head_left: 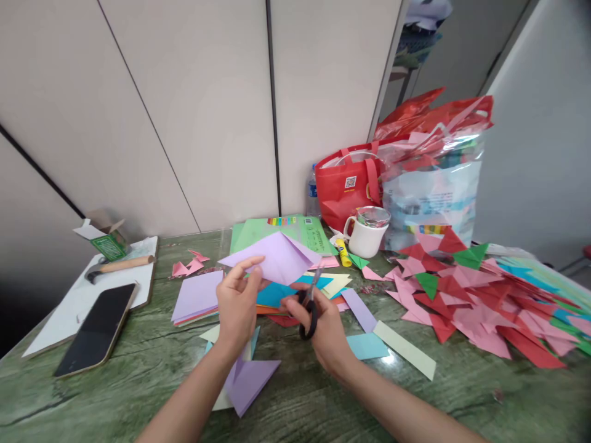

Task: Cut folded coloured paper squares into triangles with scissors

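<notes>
My left hand [240,298] pinches a folded lilac sheet of paper [272,258] between thumb and fingers, holding it above the table. In my right hand [323,326] is a pair of black-handled scissors [308,315], its blades pointing up beside the paper's right edge. Whether the blades touch the paper I cannot tell. Under and around my hands lie a lilac stack of paper [198,295], blue sheets [277,294] and cream sheets partly hidden by my hands. A folded purple piece [252,381] lies near my left forearm, over pale green and blue pieces.
Cut strips, one lilac [359,311] and one pale green [406,351], lie at right. Beyond them spreads a heap of red and pink folded papers [462,301]. A white mug [367,234], yellow glue stick [343,252] and red bag [341,191] stand behind. A phone [96,329] and hammer [122,266] lie left.
</notes>
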Tool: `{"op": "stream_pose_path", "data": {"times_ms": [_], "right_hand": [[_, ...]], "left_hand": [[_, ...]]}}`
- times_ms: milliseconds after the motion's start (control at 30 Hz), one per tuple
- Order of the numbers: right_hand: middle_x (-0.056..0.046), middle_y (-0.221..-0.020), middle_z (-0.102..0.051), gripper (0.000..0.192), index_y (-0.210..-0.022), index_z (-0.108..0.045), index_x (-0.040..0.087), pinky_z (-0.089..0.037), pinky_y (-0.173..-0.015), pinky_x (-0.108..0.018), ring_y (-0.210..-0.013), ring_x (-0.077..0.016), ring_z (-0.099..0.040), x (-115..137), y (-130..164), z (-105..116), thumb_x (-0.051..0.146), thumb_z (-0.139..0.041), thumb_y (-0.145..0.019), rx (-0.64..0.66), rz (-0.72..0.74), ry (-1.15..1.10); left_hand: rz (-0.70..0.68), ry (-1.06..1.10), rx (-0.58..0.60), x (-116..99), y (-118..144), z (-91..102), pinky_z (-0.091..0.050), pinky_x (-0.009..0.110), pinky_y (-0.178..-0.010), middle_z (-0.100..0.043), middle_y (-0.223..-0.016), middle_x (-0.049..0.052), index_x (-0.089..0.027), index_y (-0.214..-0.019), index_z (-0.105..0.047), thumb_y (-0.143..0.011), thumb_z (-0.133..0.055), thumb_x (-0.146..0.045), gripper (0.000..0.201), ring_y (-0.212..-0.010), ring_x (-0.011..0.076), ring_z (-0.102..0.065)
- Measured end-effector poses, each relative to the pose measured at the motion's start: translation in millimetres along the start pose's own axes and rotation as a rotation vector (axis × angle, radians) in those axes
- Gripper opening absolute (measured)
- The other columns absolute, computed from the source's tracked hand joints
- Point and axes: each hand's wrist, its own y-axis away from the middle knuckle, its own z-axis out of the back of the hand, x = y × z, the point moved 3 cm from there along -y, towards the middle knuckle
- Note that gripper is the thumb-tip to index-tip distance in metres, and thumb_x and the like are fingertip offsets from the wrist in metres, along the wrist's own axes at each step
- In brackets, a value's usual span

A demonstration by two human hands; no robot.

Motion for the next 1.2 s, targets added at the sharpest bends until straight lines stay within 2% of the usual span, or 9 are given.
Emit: {"op": "stream_pose_path", "data": {"times_ms": [133,167,267,367,567,700,833,1033,1200], "right_hand": [[0.002,-0.072,-0.062,0.035,-0.093,-0.055,0.019,-0.042,-0.062,-0.024,-0.065,-0.0125,-0.056,-5.3,9.6,-11.7,0.030,-0.075,-0.066,0.261,-0.058,0.122],[0.003,-0.071,-0.062,0.036,-0.091,-0.054,0.019,-0.041,-0.060,-0.023,-0.063,-0.0121,-0.055,-6.6,11.5,-13.8,0.031,-0.075,-0.066,0.296,-0.081,0.124],[0.002,-0.071,-0.061,0.034,-0.086,-0.052,0.019,-0.040,-0.060,-0.023,-0.063,-0.0117,-0.053,-9.2,15.9,-17.6,0.034,-0.074,-0.066,0.373,-0.138,0.126],[0.001,-0.073,-0.060,0.033,-0.086,-0.054,0.017,-0.040,-0.061,-0.024,-0.065,-0.0119,-0.053,-9.2,19.3,-17.6,0.035,-0.074,-0.067,0.424,-0.173,0.125],[0.000,-0.078,-0.061,0.031,-0.089,-0.057,0.017,-0.043,-0.068,-0.025,-0.072,-0.0135,-0.056,-8.7,21.5,-9.6,0.029,-0.074,-0.067,0.465,-0.165,0.107],[0.000,-0.078,-0.063,0.034,-0.090,-0.059,0.018,-0.045,-0.069,-0.026,-0.074,-0.0153,-0.059,-9.8,19.1,-4.6,0.032,-0.076,-0.064,0.441,-0.168,0.092],[0.000,-0.078,-0.063,0.036,-0.091,-0.059,0.018,-0.045,-0.069,-0.027,-0.073,-0.0154,-0.059,-10.4,18.5,-3.5,0.034,-0.076,-0.064,0.440,-0.168,0.074],[0.000,-0.079,-0.063,0.032,-0.092,-0.058,0.017,-0.044,-0.069,-0.025,-0.073,-0.0137,-0.058,-11.9,22.5,-3.6,0.028,-0.075,-0.066,0.465,-0.151,0.059],[0.000,-0.076,-0.063,0.030,-0.092,-0.058,0.018,-0.043,-0.066,-0.024,-0.071,-0.0133,-0.056,-8.4,23.0,-3.8,0.027,-0.074,-0.068,0.461,-0.138,0.060]], "left_hand": [[-0.048,-0.009,-0.076,-19.5,-7.5,7.1,-0.041,0.016,-0.048,-0.038,-0.045,-0.011,-0.017,-0.089,-0.064,-0.064,-0.071,-0.020,0.026,-0.043,0.0047,-0.043],[-0.050,0.011,-0.076,-22.7,-8.2,8.0,-0.040,0.016,-0.047,-0.038,-0.045,-0.011,-0.017,-0.087,-0.065,-0.063,-0.072,-0.019,0.025,-0.042,0.0045,-0.043],[-0.006,0.054,-0.030,-24.5,-7.4,8.1,-0.042,0.017,-0.047,-0.050,-0.052,-0.006,-0.016,-0.080,-0.067,-0.061,-0.072,-0.021,0.020,-0.045,0.0054,-0.048],[0.037,0.003,-0.004,-20.8,-3.2,7.9,-0.043,0.019,-0.048,-0.056,-0.056,-0.003,-0.015,-0.082,-0.069,-0.064,-0.071,-0.025,0.021,-0.048,0.0070,-0.050],[0.135,-0.042,0.142,-20.0,6.5,0.0,-0.040,0.020,-0.046,-0.056,-0.050,-0.004,-0.018,-0.108,-0.062,-0.066,-0.071,-0.025,0.044,-0.050,0.0104,-0.052],[0.132,-0.061,0.202,-21.5,10.0,-3.3,-0.035,0.018,-0.045,-0.051,-0.049,-0.006,-0.018,-0.108,-0.063,-0.066,-0.070,-0.023,0.043,-0.049,0.0078,-0.046],[0.104,-0.092,0.185,-17.7,11.6,-1.3,-0.031,0.018,-0.044,-0.046,-0.048,-0.007,-0.018,-0.108,-0.063,-0.068,-0.069,-0.022,0.041,-0.047,0.0069,-0.039],[0.103,-0.075,0.218,-13.6,14.3,-0.9,-0.034,0.020,-0.050,-0.050,-0.054,-0.006,-0.019,-0.120,-0.054,-0.070,-0.067,-0.018,0.051,-0.052,0.0076,-0.044],[0.124,-0.030,0.202,-14.3,17.3,-3.4,-0.032,0.018,-0.047,-0.047,-0.052,-0.007,-0.017,-0.117,-0.058,-0.069,-0.068,-0.017,0.049,-0.050,0.0059,-0.040]]}}
